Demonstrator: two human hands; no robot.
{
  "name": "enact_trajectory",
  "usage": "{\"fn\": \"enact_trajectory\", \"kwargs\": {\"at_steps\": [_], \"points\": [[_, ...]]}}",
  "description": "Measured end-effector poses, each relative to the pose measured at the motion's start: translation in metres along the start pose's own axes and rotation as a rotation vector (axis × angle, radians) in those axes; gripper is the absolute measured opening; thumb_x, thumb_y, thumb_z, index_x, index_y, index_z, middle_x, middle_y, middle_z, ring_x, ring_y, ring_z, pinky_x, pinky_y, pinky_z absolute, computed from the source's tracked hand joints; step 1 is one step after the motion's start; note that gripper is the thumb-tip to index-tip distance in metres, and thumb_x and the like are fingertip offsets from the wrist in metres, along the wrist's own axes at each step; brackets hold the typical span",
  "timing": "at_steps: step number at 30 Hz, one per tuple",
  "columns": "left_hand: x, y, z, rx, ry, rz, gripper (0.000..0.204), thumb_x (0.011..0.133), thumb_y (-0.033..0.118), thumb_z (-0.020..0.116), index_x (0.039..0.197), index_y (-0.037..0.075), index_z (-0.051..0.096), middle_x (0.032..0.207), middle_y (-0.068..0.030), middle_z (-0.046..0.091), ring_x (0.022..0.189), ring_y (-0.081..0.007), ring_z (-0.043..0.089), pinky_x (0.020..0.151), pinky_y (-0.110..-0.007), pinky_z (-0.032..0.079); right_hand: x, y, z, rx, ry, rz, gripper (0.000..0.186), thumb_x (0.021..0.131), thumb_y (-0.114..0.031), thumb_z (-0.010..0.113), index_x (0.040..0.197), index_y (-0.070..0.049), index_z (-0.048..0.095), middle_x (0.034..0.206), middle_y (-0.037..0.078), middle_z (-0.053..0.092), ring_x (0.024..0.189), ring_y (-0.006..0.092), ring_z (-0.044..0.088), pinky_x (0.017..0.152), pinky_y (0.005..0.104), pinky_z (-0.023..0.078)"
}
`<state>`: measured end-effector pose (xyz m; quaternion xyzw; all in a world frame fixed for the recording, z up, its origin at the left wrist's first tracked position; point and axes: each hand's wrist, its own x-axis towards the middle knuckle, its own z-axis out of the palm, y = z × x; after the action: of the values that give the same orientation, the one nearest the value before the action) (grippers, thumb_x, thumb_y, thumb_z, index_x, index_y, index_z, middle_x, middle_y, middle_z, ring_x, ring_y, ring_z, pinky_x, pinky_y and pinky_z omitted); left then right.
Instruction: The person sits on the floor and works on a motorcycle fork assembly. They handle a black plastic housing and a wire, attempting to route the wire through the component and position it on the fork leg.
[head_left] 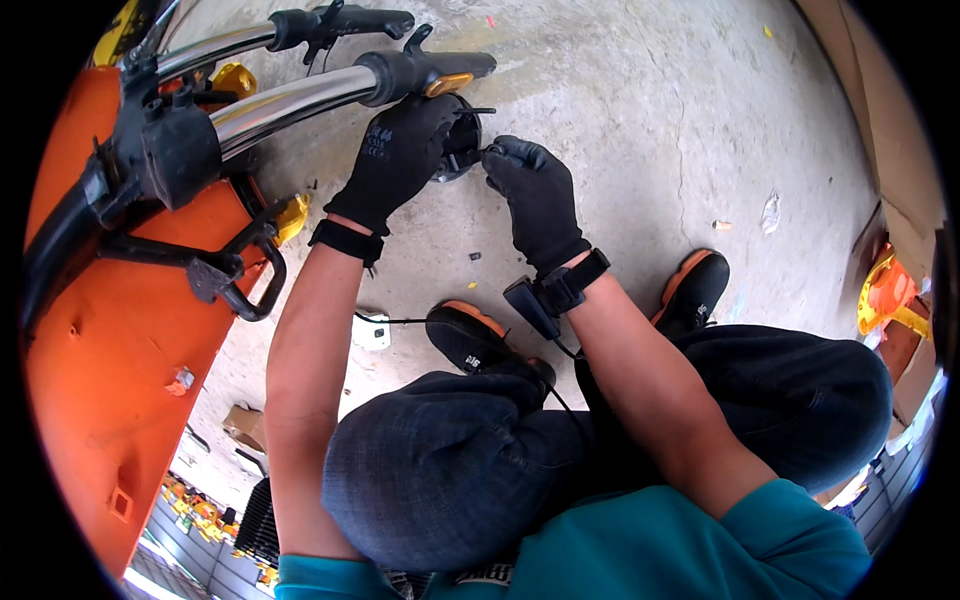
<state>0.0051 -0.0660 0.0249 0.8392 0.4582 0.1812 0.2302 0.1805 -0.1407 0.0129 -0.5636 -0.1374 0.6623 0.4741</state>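
Observation:
My gloved left hand (400, 155) is closed on a round black part (462, 165) just below the end of the nearer chrome fork tube (290, 105), which carries an orange reflector (449, 85). My gloved right hand (525, 195) is at the part's right side, its fingers pinched near a small dark piece that is too small to make out. Both wrists wear black straps, with a black device (532, 306) at the right one. Behind the nearer tube lies a second chrome tube (215, 50), joined with it to a black bracket (175, 150).
An orange panel (115, 380) with black tubing (160, 255) fills the left side. Cardboard (885, 120) and orange-and-yellow parts (885, 290) line the right edge. My shoes (470, 335) rest on the concrete floor (750, 140), near a white object (372, 335) and small scraps.

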Motion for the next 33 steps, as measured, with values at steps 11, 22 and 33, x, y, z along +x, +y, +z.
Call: {"fn": "enact_trajectory", "kwargs": {"at_steps": [11, 22, 33], "points": [[0.003, 0.008, -0.003, -0.008, -0.004, -0.006, 0.026, 0.086, 0.003, 0.054, 0.111, 0.001, 0.063, 0.099, -0.0197, 0.067, 0.092, -0.0345, 0.065, 0.081, -0.039, 0.053, 0.002, 0.001, 0.000, 0.155, -0.039, 0.090, 0.033, 0.089, -0.010, 0.063, 0.121, 0.000, 0.059, 0.102, 0.004, 0.065, 0.090, 0.0128, 0.061, 0.084, 0.0304, 0.051], [0.001, 0.000, 0.000, 0.029, 0.002, 0.019, 0.024, 0.087, 0.004, 0.053, 0.109, 0.001, 0.064, 0.098, -0.0186, 0.067, 0.091, -0.0340, 0.066, 0.079, -0.039, 0.053, 0.018, 0.006, -0.044, -0.967, -0.336, -0.831, 0.033, 0.092, 0.001, 0.058, 0.124, 0.005, 0.056, 0.117, 0.013, 0.063, 0.105, 0.0169, 0.062, 0.090, 0.0267, 0.053], [0.004, 0.004, 0.000, 0.008, 0.000, -0.007, 0.024, 0.086, 0.005, 0.053, 0.107, 0.001, 0.063, 0.096, -0.0196, 0.066, 0.089, -0.0345, 0.065, 0.079, -0.041, 0.052, 0.012, 0.003, -0.037, 0.296, -0.329, 0.206, 0.027, 0.092, -0.003, 0.059, 0.119, 0.001, 0.060, 0.109, 0.007, 0.066, 0.091, 0.0117, 0.062, 0.084, 0.0231, 0.051]]}}
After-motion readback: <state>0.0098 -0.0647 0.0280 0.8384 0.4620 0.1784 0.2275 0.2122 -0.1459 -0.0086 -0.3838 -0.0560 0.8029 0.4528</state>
